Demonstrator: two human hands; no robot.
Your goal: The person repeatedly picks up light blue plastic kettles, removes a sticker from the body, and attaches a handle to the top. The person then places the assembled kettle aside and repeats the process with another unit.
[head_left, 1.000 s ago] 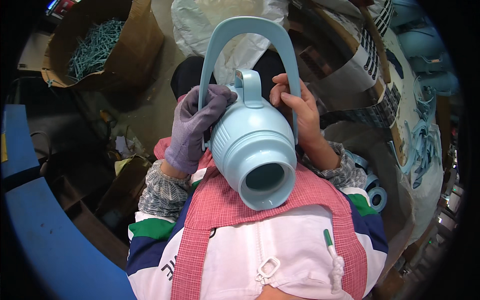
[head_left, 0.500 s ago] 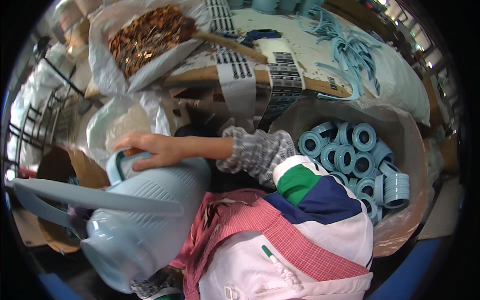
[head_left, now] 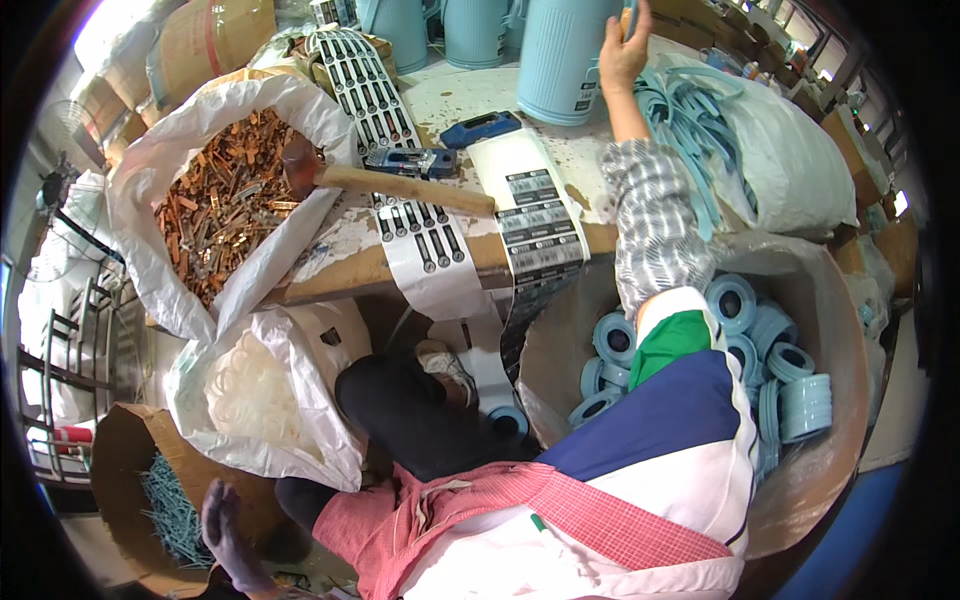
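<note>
At the far side of the table, my right hand point(head_left: 624, 60) grips the handle of a light blue ribbed thermos jug point(head_left: 560, 65), which stands upright on the tabletop. My left hand point(head_left: 228, 535), in a grey-purple glove, is low at the left with its fingers stretched out and nothing in them. Beside it, a cardboard box point(head_left: 122, 480) holds thin blue plastic pieces point(head_left: 172, 515). More blue jugs point(head_left: 472, 32) stand at the back of the table.
A white bag point(head_left: 130, 205) of copper-coloured metal pieces has a mallet point(head_left: 400, 188) across it. Label strips point(head_left: 540, 215) hang over the table edge. A bag of clear rings point(head_left: 255, 395) stands below. Blue rings point(head_left: 805, 408) fill a lined box on the right, under a white sack point(head_left: 800, 150).
My right hand has carried the jug from my lap at the left to the far part of the table. My gloved left hand now shows, without the jug.
</note>
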